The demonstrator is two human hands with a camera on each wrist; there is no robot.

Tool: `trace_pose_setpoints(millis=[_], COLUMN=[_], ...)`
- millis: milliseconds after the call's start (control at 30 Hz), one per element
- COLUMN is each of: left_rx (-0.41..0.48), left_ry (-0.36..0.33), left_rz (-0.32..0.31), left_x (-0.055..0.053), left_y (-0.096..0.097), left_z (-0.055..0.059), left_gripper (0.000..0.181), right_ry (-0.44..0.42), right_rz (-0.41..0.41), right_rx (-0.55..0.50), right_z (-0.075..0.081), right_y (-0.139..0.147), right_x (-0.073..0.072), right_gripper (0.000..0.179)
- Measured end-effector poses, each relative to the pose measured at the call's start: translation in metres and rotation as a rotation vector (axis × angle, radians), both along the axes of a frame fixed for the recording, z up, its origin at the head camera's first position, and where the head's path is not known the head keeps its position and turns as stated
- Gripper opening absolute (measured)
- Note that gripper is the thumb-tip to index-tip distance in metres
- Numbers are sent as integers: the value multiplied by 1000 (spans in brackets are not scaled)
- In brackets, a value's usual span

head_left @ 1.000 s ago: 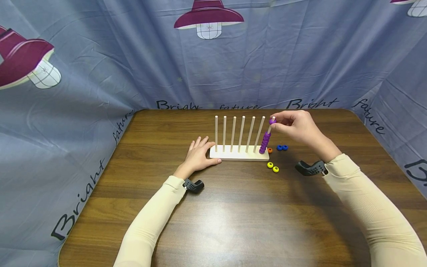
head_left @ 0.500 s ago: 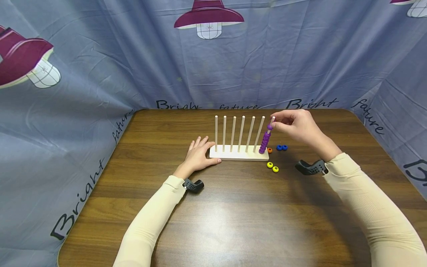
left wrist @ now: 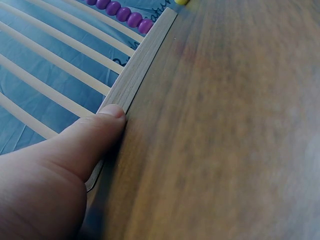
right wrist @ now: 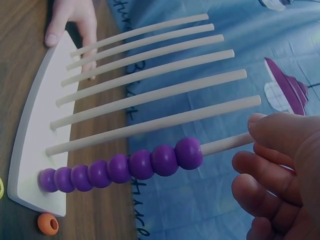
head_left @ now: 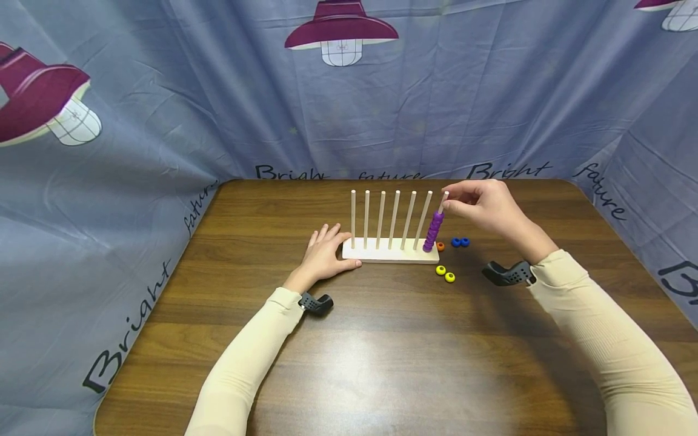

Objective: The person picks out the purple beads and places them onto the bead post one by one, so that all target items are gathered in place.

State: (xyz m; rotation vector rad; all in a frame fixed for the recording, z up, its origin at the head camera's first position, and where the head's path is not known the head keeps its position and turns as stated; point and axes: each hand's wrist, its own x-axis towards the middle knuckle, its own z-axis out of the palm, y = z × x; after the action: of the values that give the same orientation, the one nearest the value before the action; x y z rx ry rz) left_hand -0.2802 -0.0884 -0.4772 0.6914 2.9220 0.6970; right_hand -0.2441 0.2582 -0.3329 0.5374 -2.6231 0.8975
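A pale wooden peg rack [head_left: 389, 257] stands on the table with several upright pegs along its base. At its left end my left hand [head_left: 320, 254] grips the base, the thumb [left wrist: 102, 127] on the front edge and the index finger behind. Purple beads [right wrist: 142, 165] are stacked on the rightmost peg [head_left: 443, 203]; the other pegs carry none. My right hand [head_left: 482, 206] is at the top of that peg, thumb and loosely bent fingers around its tip and above the top bead. No bead is visible between its fingers.
Two yellow beads [head_left: 440, 274] lie in front of the rack's right end. An orange bead [right wrist: 44, 223] sits beside the base, and two blue beads [head_left: 455, 243] lie farther right. A blue printed curtain [head_left: 349, 115] hangs behind the brown table [head_left: 349, 339].
A purple bead has left my right hand's fingers and slid down the rightmost peg onto the stack. My right hand stays near the peg's top; the left hand has not moved.
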Motion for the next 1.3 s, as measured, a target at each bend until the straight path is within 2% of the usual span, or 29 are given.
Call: trace_pose_setpoints(millis=[200,533,800,1000,1100,1300], left_rx=[-8,-2,8,24,40,83], left_ry=[-1,7,-4,-15,-26,-48], left_rz=[1,2,-2,-2,-5,-41], left_x=[-1,-2,-1,-1,0,-2], left_y=[0,0,0,-3,-4,-11], left_z=[0,-1,-1,1,2,8], left_gripper=[80,79,80,80,79,67], right_ry=[-6,-51,-48,-96,-111,-73], right_rz=[9,-41,-55,-70,-81,-81], right_rx=[-14,-22,-10,-25,1,75], right_z=[-1,-11,-31,-49,-56,-71], right_y=[2,12,26,33,35,42], right_x=[1,5,10,11,11,11], right_gripper=[22,23,23,25,27,24])
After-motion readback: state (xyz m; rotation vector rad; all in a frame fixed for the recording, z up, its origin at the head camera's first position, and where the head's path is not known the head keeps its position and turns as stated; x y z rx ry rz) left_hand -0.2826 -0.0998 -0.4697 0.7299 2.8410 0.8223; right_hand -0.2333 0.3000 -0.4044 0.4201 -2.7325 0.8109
